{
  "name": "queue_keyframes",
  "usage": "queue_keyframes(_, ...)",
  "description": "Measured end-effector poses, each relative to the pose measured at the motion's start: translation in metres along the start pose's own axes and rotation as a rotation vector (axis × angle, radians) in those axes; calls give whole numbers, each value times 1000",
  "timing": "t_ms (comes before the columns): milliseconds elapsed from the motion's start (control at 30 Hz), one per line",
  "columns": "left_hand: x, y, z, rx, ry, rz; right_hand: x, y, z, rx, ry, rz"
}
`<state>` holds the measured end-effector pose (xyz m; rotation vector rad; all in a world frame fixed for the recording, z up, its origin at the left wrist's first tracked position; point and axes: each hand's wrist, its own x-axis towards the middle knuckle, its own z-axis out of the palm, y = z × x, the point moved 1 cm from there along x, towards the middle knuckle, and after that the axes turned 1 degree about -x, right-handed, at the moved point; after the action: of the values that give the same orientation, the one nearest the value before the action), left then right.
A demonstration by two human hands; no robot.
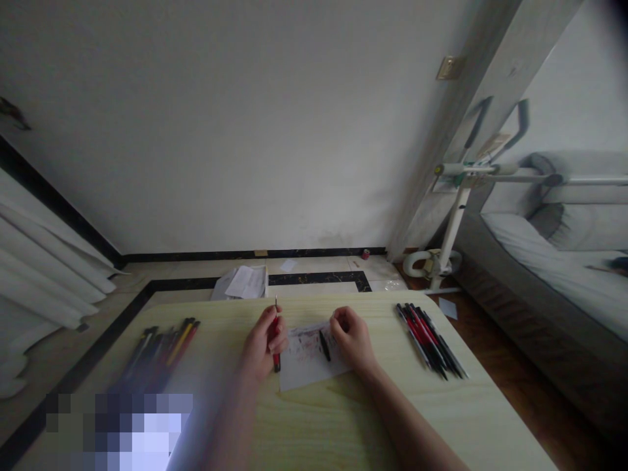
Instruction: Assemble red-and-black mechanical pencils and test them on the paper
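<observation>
My left hand (265, 343) is closed around a red pen (277, 345), its thin metal tip pointing up, away from me. On its right lies a sheet of white paper (299, 374) covered with dark and reddish scribbles. A short black piece, perhaps a pen cap or pen body (324, 345), rests on the sheet between my hands. My right hand (354, 337) has its fingers curled in a pinch over the paper's right edge; what they hold, if anything, is hidden.
A row of black, red and clear pens (429, 343) lies on the right of the wooden table (314, 425). More pens (159, 350), blurred, lie at the left. Beyond the table are a box with papers (244, 282), exercise equipment (454, 222) and a sofa (540, 261).
</observation>
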<state>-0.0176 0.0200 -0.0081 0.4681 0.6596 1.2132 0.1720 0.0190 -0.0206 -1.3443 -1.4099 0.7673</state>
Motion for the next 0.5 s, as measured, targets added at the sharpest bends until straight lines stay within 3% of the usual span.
queue_keyframes(500, 1, -1, -2, -8, -1, -9, 1, 0, 0, -22, -7, 19)
